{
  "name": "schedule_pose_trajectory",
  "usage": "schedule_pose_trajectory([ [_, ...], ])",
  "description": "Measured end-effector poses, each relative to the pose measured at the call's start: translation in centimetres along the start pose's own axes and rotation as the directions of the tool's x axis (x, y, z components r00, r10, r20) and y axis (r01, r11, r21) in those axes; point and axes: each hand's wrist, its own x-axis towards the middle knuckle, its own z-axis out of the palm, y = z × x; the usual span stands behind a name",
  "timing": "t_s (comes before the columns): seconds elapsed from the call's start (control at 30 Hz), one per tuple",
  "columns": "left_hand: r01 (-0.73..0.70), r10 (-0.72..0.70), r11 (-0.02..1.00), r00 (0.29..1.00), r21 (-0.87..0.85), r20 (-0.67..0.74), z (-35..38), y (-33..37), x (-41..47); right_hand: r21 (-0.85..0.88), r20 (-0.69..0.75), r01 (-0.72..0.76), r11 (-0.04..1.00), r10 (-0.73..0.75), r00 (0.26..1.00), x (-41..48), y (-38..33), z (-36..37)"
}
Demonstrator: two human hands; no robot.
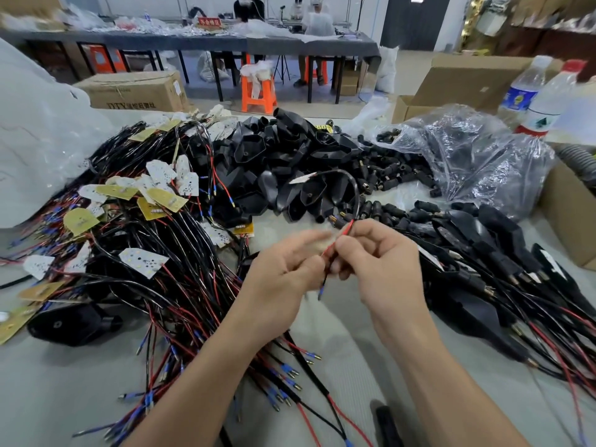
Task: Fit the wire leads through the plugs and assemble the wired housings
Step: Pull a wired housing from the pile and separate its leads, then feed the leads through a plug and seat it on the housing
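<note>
My right hand [380, 262] pinches a red wire lead [338, 238] between thumb and forefinger. My left hand [283, 269] meets it at the middle, its blurred fingers curled around the lead's lower end, which has a blue sleeve [321, 290] hanging below. The lead belongs to a black cable [350, 185] that arcs up over the table to a small white board [301, 179]. A little black plug with a brass tip [335, 219] sits just above my fingertips. Black housings [283, 162] are piled behind the hands.
A heap of black and red wired boards [145, 221] lies left. Small black plugs [396, 175] spill from a clear bag [467, 150] at the right. Assembled wired housings [503, 269] lie right. Water bottles [532, 95] and cardboard boxes [571, 217] stand far right. People sit at a far table.
</note>
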Motion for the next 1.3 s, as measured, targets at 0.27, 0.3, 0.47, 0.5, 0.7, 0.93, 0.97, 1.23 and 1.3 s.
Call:
schedule_pose_trajectory([
  [0.27, -0.088, 0.124, 0.969, 0.982, 0.231, -0.145, 0.2, -0.9, -0.3, 0.03, -0.033, -0.013, 0.999, 0.014, 0.999, -0.2, -0.5, -0.2],
  [0.3, -0.089, 0.145, 0.942, 0.978, 0.325, -0.152, 0.0, -0.7, -0.4, 0.036, -0.046, -0.019, 0.999, 0.02, 0.999, -0.2, -0.6, -0.3],
  [0.47, 0.151, 0.244, 0.486, 0.923, 0.861, -0.299, -4.3, -0.4, 0.2, -0.073, -0.165, 0.123, 0.99, -0.134, 0.977, 0.2, -1.3, -1.5],
  [0.5, 0.188, 0.18, 0.319, 0.95, 0.929, -0.254, -4.8, -0.4, 0.3, -0.134, -0.169, 0.147, 0.98, -0.169, 0.971, 0.3, -1.3, -1.7],
  [0.7, 0.223, 0.063, 0.148, 0.97, 0.963, -0.235, -4.2, -1.0, 0.5, -0.233, -0.066, 0.178, 0.956, -0.199, 0.978, -0.1, -0.9, -1.4],
  [0.93, 0.077, 0.205, 0.683, 0.935, 0.726, -0.291, -4.2, 0.1, -0.5, -0.162, -0.058, 0.148, 0.976, -0.159, 0.986, 0.1, -0.8, -1.5],
  [0.97, 0.041, 0.198, 0.716, 0.945, 0.696, -0.26, -4.0, 0.2, -0.6, -0.136, -0.061, 0.139, 0.981, -0.148, 0.987, 0.2, -0.7, -1.4],
  [1.23, -0.138, 0.255, 0.681, 0.965, 0.719, -0.056, -4.2, 0.7, -0.8, 0.033, -0.098, 0.105, 0.994, -0.101, 0.99, 0.1, -0.2, -0.9],
  [1.3, -0.122, 0.251, 0.651, 0.966, 0.749, -0.061, -4.2, 0.8, -1.0, 0.052, -0.12, 0.106, 0.993, -0.099, 0.988, 0.2, -0.1, -1.0],
])
